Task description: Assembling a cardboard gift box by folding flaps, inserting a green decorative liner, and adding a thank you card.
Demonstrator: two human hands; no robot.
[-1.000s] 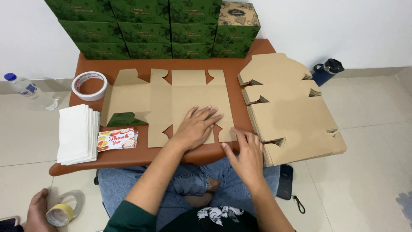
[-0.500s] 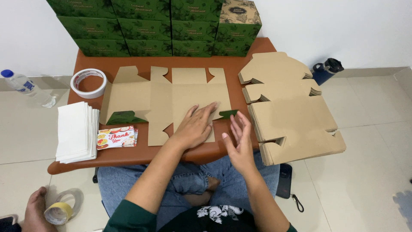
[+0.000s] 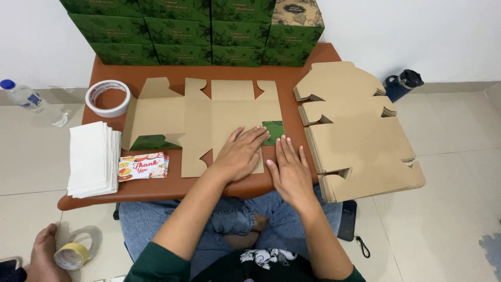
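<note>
A flat, unfolded brown cardboard box blank (image 3: 193,117) lies on the low brown table (image 3: 156,190). My left hand (image 3: 240,154) presses flat on its near right part, fingers spread. My right hand (image 3: 289,169) lies flat beside it at the blank's right edge, where a small flap is folded over and shows its green printed side (image 3: 273,131). Another green flap (image 3: 147,142) is folded over at the blank's left. Neither hand grips anything.
A stack of flat blanks (image 3: 360,136) overhangs the table's right end. Green boxes (image 3: 193,31) stand stacked at the back. A tape roll (image 3: 108,97), white napkins (image 3: 91,158) and small cards (image 3: 142,166) lie at left. On the floor: a water bottle (image 3: 26,99), a dark flask (image 3: 402,83), yellow tape (image 3: 70,255).
My right hand moved from the table's near edge up to the blank's right side and folded a small flap over, green side up. My left hand stayed pressed on the blank.
</note>
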